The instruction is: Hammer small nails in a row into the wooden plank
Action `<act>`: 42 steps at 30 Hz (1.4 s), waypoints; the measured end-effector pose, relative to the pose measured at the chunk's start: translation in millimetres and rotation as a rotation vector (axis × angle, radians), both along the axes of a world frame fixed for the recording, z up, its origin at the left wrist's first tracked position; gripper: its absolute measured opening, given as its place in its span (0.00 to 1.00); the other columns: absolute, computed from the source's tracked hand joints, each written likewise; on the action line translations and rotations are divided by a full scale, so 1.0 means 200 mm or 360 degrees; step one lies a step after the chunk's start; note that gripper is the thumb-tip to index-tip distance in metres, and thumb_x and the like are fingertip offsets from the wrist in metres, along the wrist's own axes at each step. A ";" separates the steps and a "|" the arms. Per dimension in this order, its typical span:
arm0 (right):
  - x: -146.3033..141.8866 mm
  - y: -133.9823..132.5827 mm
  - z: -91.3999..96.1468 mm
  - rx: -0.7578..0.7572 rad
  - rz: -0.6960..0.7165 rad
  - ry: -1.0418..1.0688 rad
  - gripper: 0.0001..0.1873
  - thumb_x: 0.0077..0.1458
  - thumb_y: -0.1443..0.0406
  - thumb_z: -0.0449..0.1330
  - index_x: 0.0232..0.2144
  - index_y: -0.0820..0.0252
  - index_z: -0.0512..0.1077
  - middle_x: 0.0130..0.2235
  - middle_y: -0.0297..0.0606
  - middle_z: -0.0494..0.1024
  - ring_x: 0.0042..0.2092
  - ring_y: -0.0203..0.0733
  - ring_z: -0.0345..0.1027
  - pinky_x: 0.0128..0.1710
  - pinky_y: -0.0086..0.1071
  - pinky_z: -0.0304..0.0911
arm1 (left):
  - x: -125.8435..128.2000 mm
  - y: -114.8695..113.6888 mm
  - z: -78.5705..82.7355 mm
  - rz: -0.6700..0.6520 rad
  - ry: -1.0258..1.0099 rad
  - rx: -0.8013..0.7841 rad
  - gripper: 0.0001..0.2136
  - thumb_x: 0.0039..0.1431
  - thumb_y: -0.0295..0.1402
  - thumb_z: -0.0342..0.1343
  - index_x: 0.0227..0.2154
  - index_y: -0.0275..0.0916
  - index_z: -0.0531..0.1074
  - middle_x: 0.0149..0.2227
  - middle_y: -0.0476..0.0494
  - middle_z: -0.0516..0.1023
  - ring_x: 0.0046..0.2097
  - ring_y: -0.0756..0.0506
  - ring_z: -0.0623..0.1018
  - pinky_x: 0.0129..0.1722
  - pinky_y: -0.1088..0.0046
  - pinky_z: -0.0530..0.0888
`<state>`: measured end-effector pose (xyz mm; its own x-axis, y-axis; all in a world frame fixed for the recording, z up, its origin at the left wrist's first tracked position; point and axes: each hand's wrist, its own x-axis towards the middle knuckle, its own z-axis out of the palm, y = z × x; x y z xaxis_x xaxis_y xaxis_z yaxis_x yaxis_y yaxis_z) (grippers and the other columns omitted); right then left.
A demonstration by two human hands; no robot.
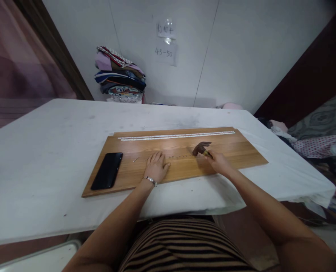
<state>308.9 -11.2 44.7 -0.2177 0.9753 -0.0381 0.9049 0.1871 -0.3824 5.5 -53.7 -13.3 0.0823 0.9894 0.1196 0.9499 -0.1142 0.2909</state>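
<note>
The right hand point(217, 160) has its grip closed around 1 hammer point(202, 148) over 1 board point(241, 151), handle running left-right, head pointing left. The left hand point(156, 167) lies spread flat near 1 loose nail point(136, 159) and 1 phone point(107, 170).

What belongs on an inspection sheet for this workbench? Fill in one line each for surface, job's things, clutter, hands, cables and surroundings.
Surface: table under a white cloth with faint grey smudges; a wooden board lies on it.
Job's things: hammer over the board; a row of small dots, probably nails; one loose nail; white strips along the far edge.
Clutter: black phone on the board's left end.
Hands: left hand flat on the board; right hand gripping the hammer handle.
Cables: nothing seen.
Surroundings: folded fabrics stacked against the wall; paper notes taped above.
</note>
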 end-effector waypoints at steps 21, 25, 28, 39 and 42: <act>0.00 -0.01 0.01 0.0000 -0.0008 0.0003 0.10 0.65 0.63 0.54 0.43 0.60 0.74 0.40 0.46 0.82 0.38 0.47 0.73 0.35 0.31 0.57 | 0.00 -0.01 0.03 0.0004 0.0027 -0.0055 0.24 0.66 0.40 0.49 0.61 0.33 0.69 0.67 0.32 0.66 0.68 0.35 0.64 0.68 0.54 0.59; -0.01 0.00 0.00 -0.0022 -0.0023 -0.0010 0.09 0.64 0.64 0.56 0.41 0.62 0.74 0.39 0.48 0.82 0.37 0.47 0.73 0.34 0.31 0.56 | 0.00 0.00 0.01 0.0006 0.0029 -0.0042 0.24 0.66 0.40 0.49 0.60 0.33 0.69 0.67 0.32 0.66 0.68 0.36 0.64 0.68 0.54 0.59; -0.01 0.00 0.00 -0.0034 -0.0023 -0.0014 0.09 0.64 0.64 0.55 0.40 0.62 0.74 0.38 0.48 0.82 0.38 0.48 0.73 0.34 0.31 0.56 | 0.00 0.00 0.00 0.0011 0.0031 -0.0039 0.24 0.66 0.40 0.49 0.60 0.33 0.70 0.67 0.33 0.66 0.68 0.36 0.64 0.69 0.54 0.58; -0.01 0.00 0.00 -0.0037 -0.0035 -0.0013 0.09 0.64 0.64 0.55 0.41 0.62 0.74 0.39 0.49 0.82 0.38 0.48 0.73 0.35 0.31 0.57 | 0.01 0.00 0.02 0.0012 -0.0001 -0.0033 0.23 0.66 0.39 0.49 0.59 0.34 0.70 0.66 0.32 0.67 0.68 0.36 0.65 0.68 0.54 0.59; -0.01 0.00 0.00 -0.0042 -0.0026 -0.0009 0.08 0.64 0.64 0.55 0.40 0.61 0.73 0.38 0.48 0.83 0.37 0.47 0.73 0.34 0.31 0.57 | 0.00 0.00 0.02 0.0014 -0.0005 -0.0040 0.23 0.66 0.39 0.50 0.59 0.33 0.70 0.67 0.32 0.66 0.68 0.35 0.64 0.68 0.53 0.59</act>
<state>307.1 -11.4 44.6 -0.2014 0.9774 -0.0649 0.9098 0.1622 -0.3819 6.5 -54.4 -8.8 0.0733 0.9928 0.0952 0.9500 -0.0985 0.2964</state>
